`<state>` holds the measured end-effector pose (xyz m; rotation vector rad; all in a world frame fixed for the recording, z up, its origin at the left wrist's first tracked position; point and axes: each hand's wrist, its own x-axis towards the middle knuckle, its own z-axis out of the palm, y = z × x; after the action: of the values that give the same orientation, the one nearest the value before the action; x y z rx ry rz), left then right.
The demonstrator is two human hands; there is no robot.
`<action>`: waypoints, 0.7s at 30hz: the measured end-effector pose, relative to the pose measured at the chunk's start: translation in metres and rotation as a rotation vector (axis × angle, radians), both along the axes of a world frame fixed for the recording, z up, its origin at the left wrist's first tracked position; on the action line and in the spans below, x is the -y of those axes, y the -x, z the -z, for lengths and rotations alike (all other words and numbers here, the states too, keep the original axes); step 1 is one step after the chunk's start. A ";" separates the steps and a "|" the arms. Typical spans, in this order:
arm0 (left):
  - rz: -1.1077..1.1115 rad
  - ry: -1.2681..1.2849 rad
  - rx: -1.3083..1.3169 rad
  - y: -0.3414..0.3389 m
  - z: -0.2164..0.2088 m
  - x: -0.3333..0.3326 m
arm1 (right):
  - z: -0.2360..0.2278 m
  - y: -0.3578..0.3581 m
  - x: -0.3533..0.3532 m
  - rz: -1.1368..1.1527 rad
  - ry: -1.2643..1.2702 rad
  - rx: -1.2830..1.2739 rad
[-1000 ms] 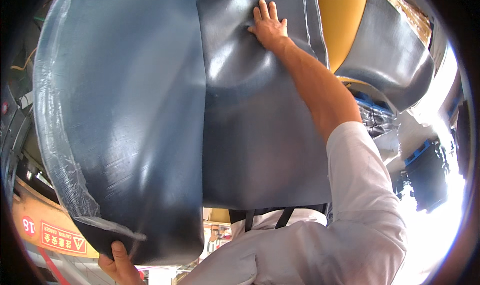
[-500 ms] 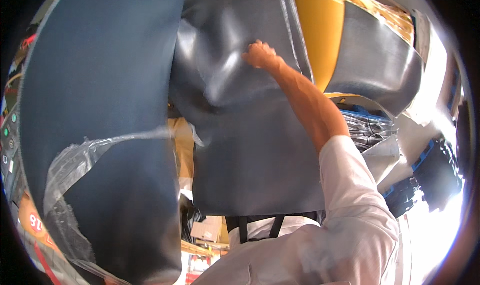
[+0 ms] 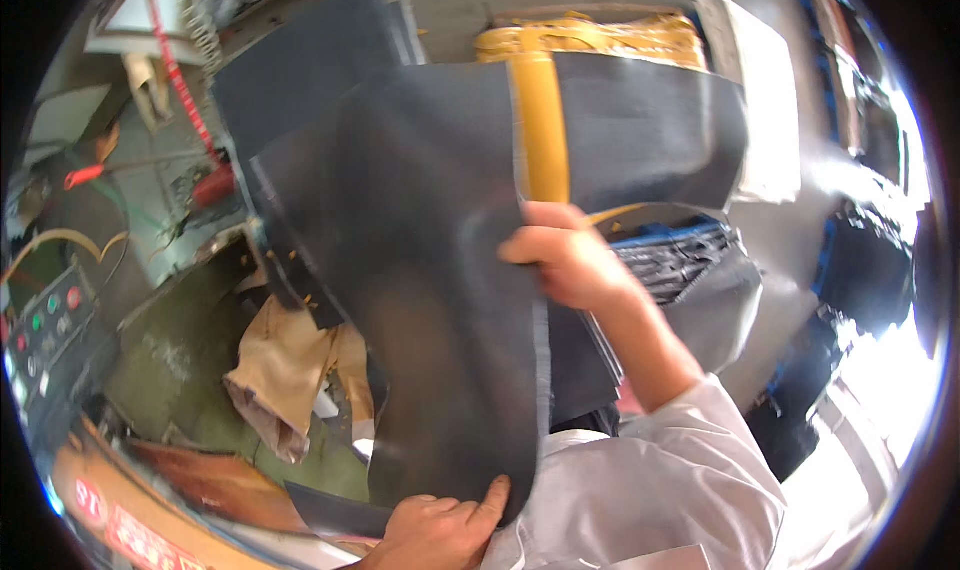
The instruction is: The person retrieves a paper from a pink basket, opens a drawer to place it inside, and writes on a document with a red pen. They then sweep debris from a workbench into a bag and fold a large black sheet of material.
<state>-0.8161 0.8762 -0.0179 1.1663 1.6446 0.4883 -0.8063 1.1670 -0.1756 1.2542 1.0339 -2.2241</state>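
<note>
A large, flexible black sheet (image 3: 430,260), smooth like rubber, hangs bent in front of me and fills the middle of the view. My right hand (image 3: 575,255) grips its right edge, with the thumb on the near face and the other fingers partly hidden. At the bottom, my left hand (image 3: 440,525) is closed on the sheet's lower end, one finger stretched along the curled edge. Behind the held sheet lies a stack of similar dark sheets (image 3: 310,55).
Work gloves (image 3: 285,370) lie on a greenish surface (image 3: 170,370). At the left is a control box (image 3: 50,325) with coloured buttons; a cardboard box (image 3: 120,500) stands lower left. Beyond are a yellow-wrapped bundle (image 3: 600,40), another black sheet (image 3: 650,125) and a white slab (image 3: 755,100).
The broad dark sheet with clear film has left the left side, uncovering gloves and bench. My right hand has come nearer and grips a sheet edge; my left hand has come into view.
</note>
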 end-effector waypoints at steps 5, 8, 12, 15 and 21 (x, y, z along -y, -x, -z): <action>-0.047 -0.077 -0.197 0.017 -0.027 -0.017 | -0.058 -0.056 -0.046 0.064 -0.281 -0.095; -0.087 -0.001 -0.212 0.044 -0.015 -0.013 | -0.079 -0.079 -0.082 0.213 -0.548 -0.062; -0.079 -0.272 0.099 0.044 0.016 -0.040 | -0.127 -0.083 -0.123 0.236 -0.762 0.007; -0.052 -0.382 0.483 0.020 0.025 -0.075 | -0.148 -0.078 -0.129 0.290 -0.796 -0.089; 0.141 -0.321 1.302 -0.001 0.110 -0.123 | -0.121 -0.086 -0.124 0.186 -0.806 -0.058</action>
<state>-0.8151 0.9996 -0.1279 0.8213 0.3606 1.1327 -0.7202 1.2911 -0.0546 1.6414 2.0297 -2.0251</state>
